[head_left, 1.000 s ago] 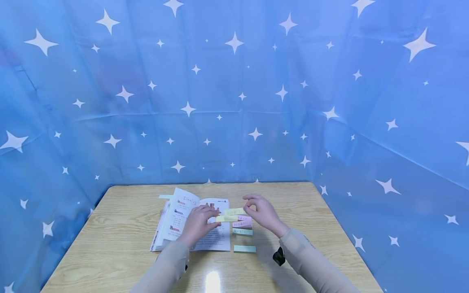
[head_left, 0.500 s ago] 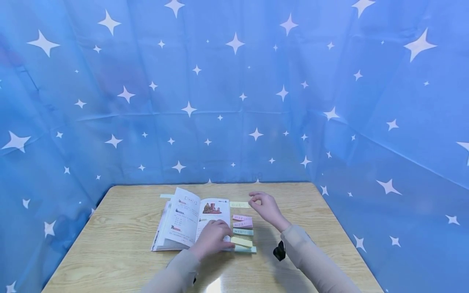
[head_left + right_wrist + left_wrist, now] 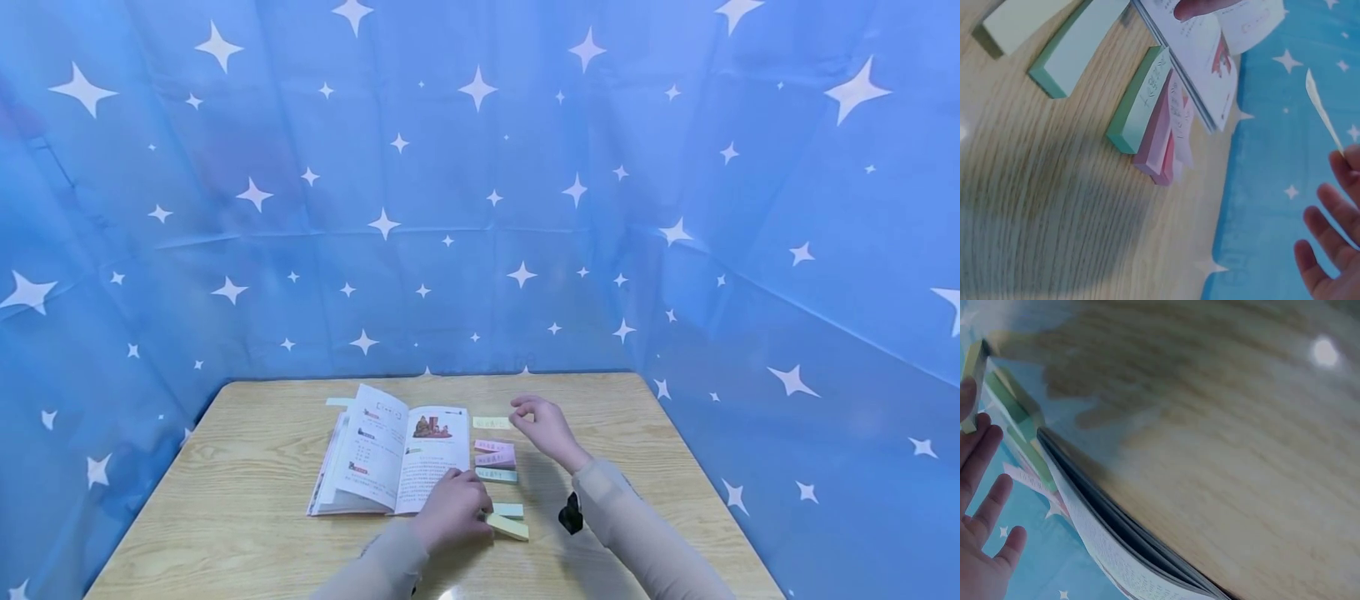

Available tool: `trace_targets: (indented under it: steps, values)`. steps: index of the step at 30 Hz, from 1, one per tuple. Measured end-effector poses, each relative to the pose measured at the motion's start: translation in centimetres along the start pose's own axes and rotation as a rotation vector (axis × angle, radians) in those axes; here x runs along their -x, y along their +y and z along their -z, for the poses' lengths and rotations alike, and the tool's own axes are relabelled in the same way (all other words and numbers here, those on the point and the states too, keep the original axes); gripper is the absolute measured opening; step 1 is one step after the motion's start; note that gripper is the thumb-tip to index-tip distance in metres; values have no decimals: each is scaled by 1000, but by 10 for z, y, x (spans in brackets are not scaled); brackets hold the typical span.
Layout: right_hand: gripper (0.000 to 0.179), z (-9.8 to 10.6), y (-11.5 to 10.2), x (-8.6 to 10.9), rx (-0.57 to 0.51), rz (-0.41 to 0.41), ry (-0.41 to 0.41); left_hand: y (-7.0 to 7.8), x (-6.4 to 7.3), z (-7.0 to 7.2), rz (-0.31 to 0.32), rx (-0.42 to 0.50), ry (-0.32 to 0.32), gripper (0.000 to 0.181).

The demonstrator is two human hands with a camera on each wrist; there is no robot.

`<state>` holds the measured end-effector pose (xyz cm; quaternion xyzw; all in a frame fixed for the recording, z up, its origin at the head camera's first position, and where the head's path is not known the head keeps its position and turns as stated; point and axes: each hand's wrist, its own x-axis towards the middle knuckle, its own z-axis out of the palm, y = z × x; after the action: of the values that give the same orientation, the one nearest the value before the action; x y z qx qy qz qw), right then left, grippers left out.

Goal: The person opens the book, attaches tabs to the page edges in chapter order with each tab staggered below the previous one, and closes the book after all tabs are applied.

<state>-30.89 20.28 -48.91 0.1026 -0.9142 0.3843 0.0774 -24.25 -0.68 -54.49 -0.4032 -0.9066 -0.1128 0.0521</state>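
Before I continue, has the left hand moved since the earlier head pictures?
Yes: against the open book, the left hand has shifted right and toward the picture's bottom, carrying the yellow pad.

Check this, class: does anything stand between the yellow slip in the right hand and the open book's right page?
Nothing visible does. In the head view, the right hand holds the yellow slip beside the upper part of the right page; the pink pads lie below the slip, off that path.

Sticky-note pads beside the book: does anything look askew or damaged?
The pink pad and lilac pad look askew: in the head view they form a V instead of lying parallel. No damage shows.
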Motion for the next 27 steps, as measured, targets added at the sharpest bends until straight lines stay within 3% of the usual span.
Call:
trace_targets:
  steps: [11,20,27]
  values:
    - [16,-5,3,3,13,6,-21,1,1,-14,-22,-134,33,24]
    - [16,-9,5,3,20,25,-16,2,3,-12,-41,-151,50,21]
    - [18,-12,4,3,9,11,-21,2,4,-12,-30,-146,16,23]
